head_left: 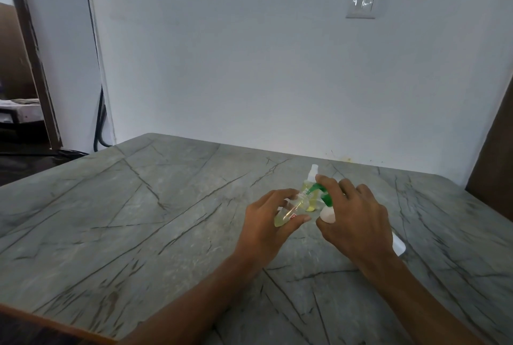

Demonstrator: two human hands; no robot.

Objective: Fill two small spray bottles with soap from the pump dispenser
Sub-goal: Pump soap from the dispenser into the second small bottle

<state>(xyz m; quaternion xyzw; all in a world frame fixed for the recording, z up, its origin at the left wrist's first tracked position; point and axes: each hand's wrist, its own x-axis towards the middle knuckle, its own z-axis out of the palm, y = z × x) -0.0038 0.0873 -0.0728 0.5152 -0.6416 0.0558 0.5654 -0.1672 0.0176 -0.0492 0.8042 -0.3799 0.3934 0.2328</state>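
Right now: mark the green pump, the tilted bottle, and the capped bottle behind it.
green pump (323,196), head view, on its green head.
tilted bottle (289,210), head view, on its clear body.
capped bottle (314,170), head view, on its white cap.

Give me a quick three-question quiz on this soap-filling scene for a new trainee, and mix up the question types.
1. Multiple choice: what does the left hand hold? A) a tilted small bottle with yellowish liquid B) a sponge C) nothing
2. True or false: the right hand grips the green-topped pump dispenser.
3. Fill in: seen from the person, the second bottle, white-capped, stands on the table ___ the dispenser.

Key: 1 A; 2 true; 3 behind.
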